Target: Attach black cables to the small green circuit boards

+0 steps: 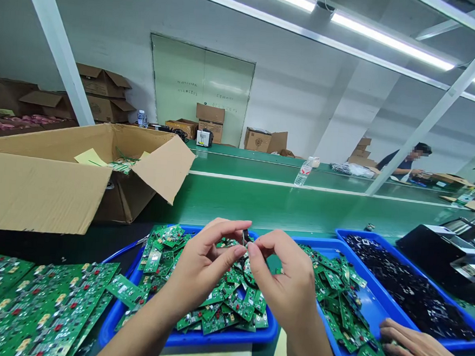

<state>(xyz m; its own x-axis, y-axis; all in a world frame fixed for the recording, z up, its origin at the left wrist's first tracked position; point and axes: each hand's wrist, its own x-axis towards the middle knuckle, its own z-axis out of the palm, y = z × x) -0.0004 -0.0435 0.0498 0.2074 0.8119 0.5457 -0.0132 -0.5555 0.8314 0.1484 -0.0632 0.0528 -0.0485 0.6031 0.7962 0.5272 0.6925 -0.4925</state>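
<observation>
My left hand [201, 265] and my right hand [285, 281] meet above a blue tray [194, 337] heaped with small green circuit boards [229, 302]. Both hands pinch with fingertips together around a small dark part [245, 237] held between them; a round green board [249, 271] shows just beneath the fingers. I cannot make out exactly what the small part is. A second blue tray [375, 307] of green boards lies just right of my right hand.
Another person's hand [416, 350] rests on the second tray at lower right. A third blue tray [409, 287] holds black parts. Large green panels [37, 305] lie at left, an open cardboard box [58, 176] behind them. A water bottle [303, 172] stands on the green conveyor [284, 203]; a person sits far right.
</observation>
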